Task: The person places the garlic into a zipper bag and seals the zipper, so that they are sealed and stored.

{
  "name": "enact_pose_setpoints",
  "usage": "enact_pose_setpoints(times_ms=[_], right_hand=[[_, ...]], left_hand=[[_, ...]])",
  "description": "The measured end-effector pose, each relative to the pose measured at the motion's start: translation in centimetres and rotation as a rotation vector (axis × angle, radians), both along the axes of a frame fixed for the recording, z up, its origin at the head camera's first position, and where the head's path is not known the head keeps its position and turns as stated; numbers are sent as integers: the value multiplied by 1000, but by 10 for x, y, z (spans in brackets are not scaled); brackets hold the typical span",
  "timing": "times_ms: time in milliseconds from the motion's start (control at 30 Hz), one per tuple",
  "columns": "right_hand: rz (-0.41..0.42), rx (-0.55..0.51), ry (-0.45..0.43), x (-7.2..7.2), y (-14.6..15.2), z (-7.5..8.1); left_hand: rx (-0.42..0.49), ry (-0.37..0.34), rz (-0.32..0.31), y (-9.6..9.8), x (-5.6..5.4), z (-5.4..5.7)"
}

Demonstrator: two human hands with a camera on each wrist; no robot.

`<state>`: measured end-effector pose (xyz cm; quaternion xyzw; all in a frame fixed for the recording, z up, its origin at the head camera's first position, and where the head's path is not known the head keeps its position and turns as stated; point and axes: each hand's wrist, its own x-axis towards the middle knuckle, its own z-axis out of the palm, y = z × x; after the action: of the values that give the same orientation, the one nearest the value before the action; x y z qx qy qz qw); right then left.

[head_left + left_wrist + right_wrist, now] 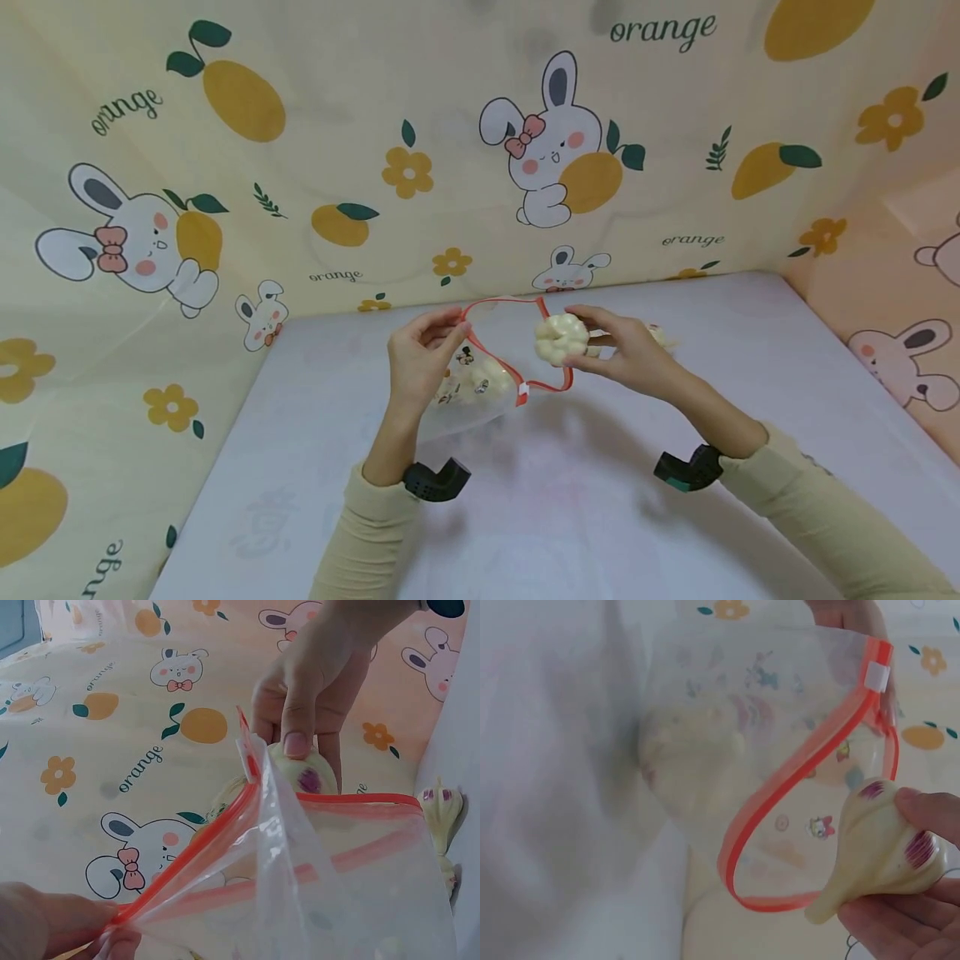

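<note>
My left hand (420, 358) pinches the red zip edge of a clear printed zip bag (468, 417), whose mouth gapes toward the right. One or more pale garlic bulbs (686, 761) show dimly through the plastic in the right wrist view. At the mouth of the bag, my right hand (630, 350) holds another garlic bulb (561, 339) between thumb and fingers. Purple patches mark this bulb (889, 844), and its stem end points toward the red rim in the right wrist view. A white slider (877, 676) sits on the zip.
More garlic (441, 814) lies on the white tabletop (585, 517), mostly behind my right hand in the head view. A cloth wall (465, 125) printed with rabbits and oranges rises behind the table, with another (892, 275) along the right side.
</note>
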<state>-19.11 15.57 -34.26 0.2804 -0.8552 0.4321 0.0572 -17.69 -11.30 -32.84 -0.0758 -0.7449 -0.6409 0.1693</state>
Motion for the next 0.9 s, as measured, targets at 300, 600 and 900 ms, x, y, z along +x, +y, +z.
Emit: enact_pose_setpoints(times_ms=[300, 600, 900], right_hand=[[46, -41, -83, 0, -11, -2], [48, -87, -97, 0, -26, -8], [5, -61, -69, -3, -36, -12]], left_hand=[[-9, 20, 0, 1, 0, 0], [-9, 13, 4, 2, 1, 1], [-21, -2, 4, 1, 2, 1]])
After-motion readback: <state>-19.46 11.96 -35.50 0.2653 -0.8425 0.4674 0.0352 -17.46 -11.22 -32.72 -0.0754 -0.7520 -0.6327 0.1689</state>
